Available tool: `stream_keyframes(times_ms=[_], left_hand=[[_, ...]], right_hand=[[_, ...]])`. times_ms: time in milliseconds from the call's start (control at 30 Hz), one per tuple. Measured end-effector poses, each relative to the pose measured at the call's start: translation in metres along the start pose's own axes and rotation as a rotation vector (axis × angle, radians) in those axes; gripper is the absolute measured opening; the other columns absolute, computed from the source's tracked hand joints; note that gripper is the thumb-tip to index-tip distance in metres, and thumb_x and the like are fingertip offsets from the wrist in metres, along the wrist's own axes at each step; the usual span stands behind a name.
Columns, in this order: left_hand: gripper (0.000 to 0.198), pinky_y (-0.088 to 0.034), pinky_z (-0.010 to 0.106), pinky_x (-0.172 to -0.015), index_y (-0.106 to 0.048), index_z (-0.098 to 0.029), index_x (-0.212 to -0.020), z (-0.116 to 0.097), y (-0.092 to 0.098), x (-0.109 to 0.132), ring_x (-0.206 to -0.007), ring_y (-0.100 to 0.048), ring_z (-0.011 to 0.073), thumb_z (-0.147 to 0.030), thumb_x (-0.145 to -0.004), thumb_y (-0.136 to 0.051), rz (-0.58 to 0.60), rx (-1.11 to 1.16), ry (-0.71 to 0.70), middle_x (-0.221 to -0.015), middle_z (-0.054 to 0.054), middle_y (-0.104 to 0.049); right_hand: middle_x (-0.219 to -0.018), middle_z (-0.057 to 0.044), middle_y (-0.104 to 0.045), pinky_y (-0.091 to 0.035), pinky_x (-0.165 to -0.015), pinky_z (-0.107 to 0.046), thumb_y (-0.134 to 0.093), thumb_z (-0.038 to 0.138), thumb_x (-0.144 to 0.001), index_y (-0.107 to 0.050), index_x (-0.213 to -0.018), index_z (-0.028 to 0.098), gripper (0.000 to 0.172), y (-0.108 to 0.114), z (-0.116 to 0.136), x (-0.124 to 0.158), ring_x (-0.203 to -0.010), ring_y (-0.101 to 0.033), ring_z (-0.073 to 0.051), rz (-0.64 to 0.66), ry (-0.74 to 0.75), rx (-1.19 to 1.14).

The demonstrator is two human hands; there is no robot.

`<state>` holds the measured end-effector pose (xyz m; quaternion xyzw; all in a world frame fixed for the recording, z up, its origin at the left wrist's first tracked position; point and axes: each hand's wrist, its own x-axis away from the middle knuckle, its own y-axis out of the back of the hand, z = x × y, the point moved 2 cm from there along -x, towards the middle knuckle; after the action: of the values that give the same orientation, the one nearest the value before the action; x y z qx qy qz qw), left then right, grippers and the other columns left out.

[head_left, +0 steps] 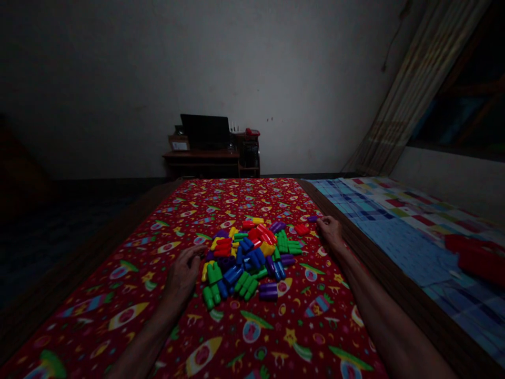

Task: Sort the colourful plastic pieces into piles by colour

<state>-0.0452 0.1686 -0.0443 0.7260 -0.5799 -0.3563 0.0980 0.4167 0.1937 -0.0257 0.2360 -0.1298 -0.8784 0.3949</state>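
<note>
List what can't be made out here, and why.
In the head view:
- Whether the right hand grips the purple block: too small and dim.
- Whether the left hand touches the block pile: too dark.
- The pile's underside: hidden by upper blocks.
- Both forearms' near ends: cut off by the bottom edge.

Blocks (256,258) lie on cloth (300,326) between left hand (182,272) and right hand (332,232).
Desk (177,155) stands behind cloth, monitor (205,131) atop; bedding (398,247) lies right.

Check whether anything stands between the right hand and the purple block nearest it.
Nothing visible does: the purple block is at the fingertips of the right hand. A red block nearby lies toward the pile, not between them.
</note>
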Motion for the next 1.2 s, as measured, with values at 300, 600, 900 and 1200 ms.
stream_keyframes(times_ms=[300,600,900,1200], left_hand=[[0.037,-0.048,0.042,-0.098,-0.067,-0.019,-0.094,-0.007,0.002,0.002,-0.103,-0.063,0.0257,-0.037,-0.077,-0.040,0.009,0.011,0.002,-0.108,0.010,-0.068],[0.037,-0.049,0.039,-0.096,-0.069,-0.019,-0.092,-0.012,0.005,0.003,-0.101,-0.064,0.0249,-0.038,-0.077,-0.040,0.011,-0.004,0.000,-0.106,0.009,-0.069],[0.035,-0.049,0.038,-0.097,-0.069,-0.021,-0.093,-0.013,0.005,0.004,-0.103,-0.064,0.0249,-0.036,-0.078,-0.041,0.008,-0.023,-0.004,-0.108,0.007,-0.070],[0.036,-0.049,0.039,-0.096,-0.069,-0.020,-0.092,-0.016,0.006,0.004,-0.103,-0.064,0.0257,-0.037,-0.078,-0.040,0.024,-0.023,0.014,-0.107,0.008,-0.070]], right_hand=[[-0.095,-0.008,-0.074,-0.051,-0.078,-0.031,-0.052,0.027,-0.076,-0.072,-0.098,0.015,0.032,-0.051,0.066,0.024,-0.085,-0.067,-0.020,0.412,0.344,0.011],[-0.095,-0.006,-0.074,-0.048,-0.078,-0.027,-0.047,0.004,-0.067,-0.070,-0.111,0.018,0.051,-0.066,0.084,0.040,-0.090,-0.065,-0.021,0.712,0.635,0.336],[-0.089,-0.005,-0.074,-0.047,-0.074,-0.026,-0.054,0.022,-0.077,-0.074,-0.096,0.016,0.028,-0.022,0.063,0.004,-0.083,-0.066,-0.020,0.364,0.417,0.312],[-0.100,-0.013,-0.073,-0.047,-0.078,-0.028,-0.047,0.028,-0.086,-0.073,-0.103,0.013,0.034,-0.003,0.055,-0.005,-0.091,-0.067,-0.023,0.224,0.355,0.528]])
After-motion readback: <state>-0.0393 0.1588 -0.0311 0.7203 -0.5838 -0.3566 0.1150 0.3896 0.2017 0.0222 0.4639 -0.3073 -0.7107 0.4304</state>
